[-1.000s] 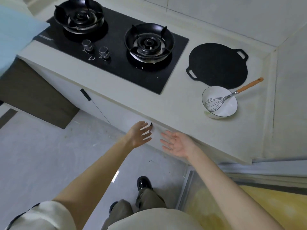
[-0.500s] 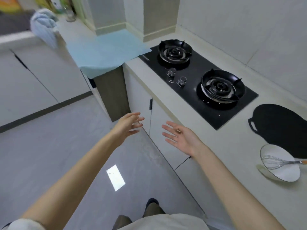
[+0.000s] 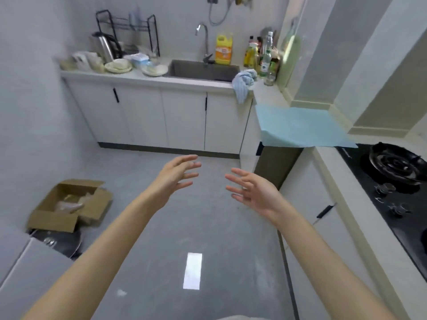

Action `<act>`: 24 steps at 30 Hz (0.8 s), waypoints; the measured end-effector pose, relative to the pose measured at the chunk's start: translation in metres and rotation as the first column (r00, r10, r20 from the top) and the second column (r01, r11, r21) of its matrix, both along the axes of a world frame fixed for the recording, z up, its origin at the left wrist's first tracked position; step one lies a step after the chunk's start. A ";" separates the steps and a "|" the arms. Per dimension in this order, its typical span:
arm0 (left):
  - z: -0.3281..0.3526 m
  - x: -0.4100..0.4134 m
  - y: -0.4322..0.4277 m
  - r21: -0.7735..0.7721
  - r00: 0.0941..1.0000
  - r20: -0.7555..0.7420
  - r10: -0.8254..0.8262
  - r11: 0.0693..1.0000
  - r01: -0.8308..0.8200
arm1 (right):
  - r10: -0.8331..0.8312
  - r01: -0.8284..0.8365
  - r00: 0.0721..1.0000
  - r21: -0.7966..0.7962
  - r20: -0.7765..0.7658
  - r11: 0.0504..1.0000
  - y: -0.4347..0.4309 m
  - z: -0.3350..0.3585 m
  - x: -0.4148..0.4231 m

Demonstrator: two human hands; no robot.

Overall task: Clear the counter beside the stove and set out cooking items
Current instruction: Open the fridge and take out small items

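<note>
We are holding our left hand [image 3: 175, 179] and right hand [image 3: 254, 192] out above the floor [image 3: 208, 227], palms facing, fingers spread, grasping nothing. The stove [image 3: 416, 227] and worktop [image 3: 339, 176] are lying at right, partly cut off.

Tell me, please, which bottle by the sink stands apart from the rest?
The big yellow jug, right beside the tap; the other bottles crowd together in the corner.

Open floor [image 3: 203, 215] lies ahead; cardboard box [image 3: 69, 204] blocks its left edge; dishes [image 3: 136, 65] and bottles [image 3: 263, 56] crowd the far tabletop [image 3: 147, 78].
</note>
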State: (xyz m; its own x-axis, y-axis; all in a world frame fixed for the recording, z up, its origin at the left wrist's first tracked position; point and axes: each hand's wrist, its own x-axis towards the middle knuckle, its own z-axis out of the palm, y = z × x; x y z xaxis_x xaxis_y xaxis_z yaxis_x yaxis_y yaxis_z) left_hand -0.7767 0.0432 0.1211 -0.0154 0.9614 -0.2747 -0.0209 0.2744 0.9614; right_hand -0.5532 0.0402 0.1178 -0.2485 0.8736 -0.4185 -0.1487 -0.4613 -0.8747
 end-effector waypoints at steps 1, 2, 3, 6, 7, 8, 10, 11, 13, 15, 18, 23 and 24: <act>0.004 -0.023 -0.008 0.011 0.999 -0.002 0.053 0.999 -0.053 | 0.050 -0.050 0.999 0.013 0.010 0.999 0.004 0.004 -0.022; 0.007 -0.046 -0.019 0.021 0.994 -0.001 0.109 0.994 -0.109 | 0.102 -0.103 0.995 0.027 0.019 0.994 0.008 0.008 -0.047; 0.010 -0.068 -0.028 0.032 0.987 -0.002 0.162 0.986 -0.162 | 0.153 -0.154 0.988 0.038 0.029 0.987 0.011 0.012 -0.069; 0.017 -0.136 -0.065 0.067 0.941 -0.025 0.337 0.940 -0.335 | 0.311 -0.314 0.949 0.062 0.053 0.948 0.015 0.024 -0.148; 0.018 -0.152 -0.074 0.071 0.921 -0.039 0.387 0.921 -0.384 | 0.350 -0.354 0.934 0.070 0.072 0.933 0.016 0.026 -0.168; 0.019 -0.174 -0.089 0.081 0.890 -0.055 0.453 0.890 -0.448 | 0.406 -0.412 0.910 0.074 0.086 0.908 0.014 0.030 -0.196; 0.022 -0.202 -0.112 0.100 0.831 -0.075 0.551 0.833 -0.544 | 0.488 -0.498 0.865 0.090 0.112 0.862 0.011 0.035 -0.238; 0.024 -0.213 -0.123 0.105 0.801 -0.083 0.592 0.805 -0.584 | 0.526 -0.537 0.843 0.102 0.114 0.838 0.009 0.036 -0.257; 0.028 -0.237 -0.150 0.115 0.737 -0.081 0.671 0.741 -0.661 | 0.607 -0.619 0.785 0.123 0.123 0.776 0.001 0.043 -0.299; 0.033 -0.256 -0.179 0.129 0.663 -0.092 0.743 0.669 -0.732 | 0.686 -0.698 0.716 0.138 0.129 0.702 -0.009 0.047 -0.342; 0.036 -0.278 -0.211 0.136 0.548 -0.104 0.830 0.558 -0.819 | 0.763 -0.774 0.633 0.153 0.134 0.615 -0.023 0.052 -0.392; 0.039 -0.299 -0.262 0.168 0.311 -0.073 0.948 0.319 -0.933 | 0.890 -0.900 0.422 0.196 0.175 0.389 -0.052 0.059 -0.458; 0.041 -0.300 -0.274 0.180 0.249 -0.070 0.966 0.258 -0.949 | 0.911 -0.920 0.370 0.209 0.182 0.332 -0.059 0.060 -0.471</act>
State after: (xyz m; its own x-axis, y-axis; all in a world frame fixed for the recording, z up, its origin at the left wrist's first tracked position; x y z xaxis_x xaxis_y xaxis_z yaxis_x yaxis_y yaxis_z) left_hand -1.0764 -0.2303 0.1622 -0.9691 0.2274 -0.0957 -0.0815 0.0710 0.9941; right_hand -1.0237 -0.0187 0.1781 -0.9499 0.1660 -0.2647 0.2555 -0.0748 -0.9639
